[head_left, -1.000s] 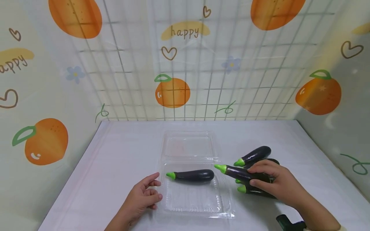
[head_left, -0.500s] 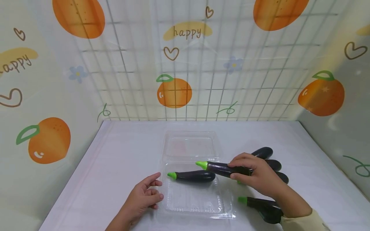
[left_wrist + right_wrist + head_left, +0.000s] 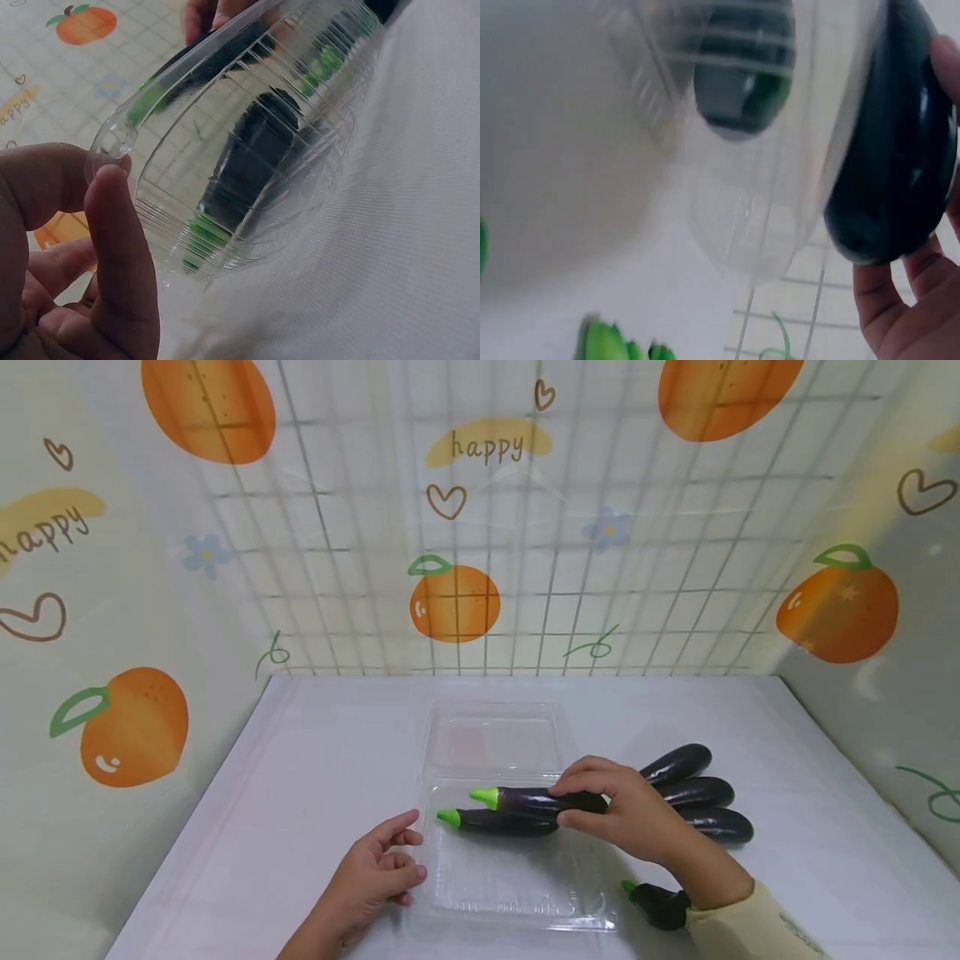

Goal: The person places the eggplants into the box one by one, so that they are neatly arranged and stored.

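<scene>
My right hand [image 3: 618, 806] pinches a dark eggplant with a bright green stem end [image 3: 521, 799] between thumb and fingers. It holds this eggplant level above the clear plastic box [image 3: 517, 881]. A second eggplant [image 3: 487, 823] lies in the box; in the left wrist view that same eggplant [image 3: 251, 157] shows through the clear wall. My left hand [image 3: 375, 868] is at the box's left side, thumb and index finger pinching its rim [image 3: 112, 146]. In the right wrist view the held eggplant [image 3: 896, 142] is just outside the wall.
The box's hinged lid [image 3: 491, 743] lies open toward the back. To the right, three eggplants [image 3: 697, 793] fan out, partly behind the right hand. Another green stem end [image 3: 628, 887] shows by the right sleeve [image 3: 750, 922]. A printed curtain over a grid [image 3: 510, 527] stands behind the white table.
My right hand has carried the eggplant left, from the pile on the right to above the box, over the one lying there. The left hand has stayed at the box's side.
</scene>
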A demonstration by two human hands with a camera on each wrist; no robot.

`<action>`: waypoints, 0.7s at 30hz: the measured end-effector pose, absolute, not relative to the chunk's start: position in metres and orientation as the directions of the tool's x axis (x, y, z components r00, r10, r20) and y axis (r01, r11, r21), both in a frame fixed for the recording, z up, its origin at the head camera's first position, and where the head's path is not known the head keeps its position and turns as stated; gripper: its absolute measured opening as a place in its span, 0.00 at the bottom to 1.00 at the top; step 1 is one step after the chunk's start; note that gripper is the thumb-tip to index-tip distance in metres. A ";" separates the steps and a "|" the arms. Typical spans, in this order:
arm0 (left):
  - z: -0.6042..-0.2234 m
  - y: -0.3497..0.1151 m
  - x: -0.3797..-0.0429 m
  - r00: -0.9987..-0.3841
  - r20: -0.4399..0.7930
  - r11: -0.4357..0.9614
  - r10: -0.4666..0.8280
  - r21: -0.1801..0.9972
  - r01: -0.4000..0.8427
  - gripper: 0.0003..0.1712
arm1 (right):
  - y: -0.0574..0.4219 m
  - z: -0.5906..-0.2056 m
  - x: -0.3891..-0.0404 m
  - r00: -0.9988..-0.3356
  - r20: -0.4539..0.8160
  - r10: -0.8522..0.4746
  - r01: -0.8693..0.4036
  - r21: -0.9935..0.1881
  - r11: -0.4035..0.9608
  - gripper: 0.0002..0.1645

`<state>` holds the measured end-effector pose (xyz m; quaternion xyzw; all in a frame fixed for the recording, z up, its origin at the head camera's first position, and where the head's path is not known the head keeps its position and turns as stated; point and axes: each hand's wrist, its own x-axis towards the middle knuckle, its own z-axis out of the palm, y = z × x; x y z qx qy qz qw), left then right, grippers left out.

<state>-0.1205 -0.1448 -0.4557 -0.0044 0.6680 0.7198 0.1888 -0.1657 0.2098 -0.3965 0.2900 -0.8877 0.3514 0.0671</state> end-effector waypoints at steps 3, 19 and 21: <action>-0.455 -0.145 -0.120 -0.929 -0.256 -0.036 0.266 0.961 -0.275 0.45 | 0.202 -0.397 -0.169 -0.812 0.318 -0.489 -0.575 -0.579 0.578 0.15; -0.457 -0.147 -0.122 -0.928 -0.252 -0.044 0.274 0.961 -0.274 0.45 | 0.173 -0.406 -0.180 -0.796 0.202 -0.570 -0.572 -0.556 0.602 0.14; -0.458 -0.147 -0.122 -0.928 -0.251 -0.046 0.275 0.961 -0.274 0.45 | 0.172 -0.406 -0.181 -0.789 0.210 -0.577 -0.585 -0.545 0.601 0.14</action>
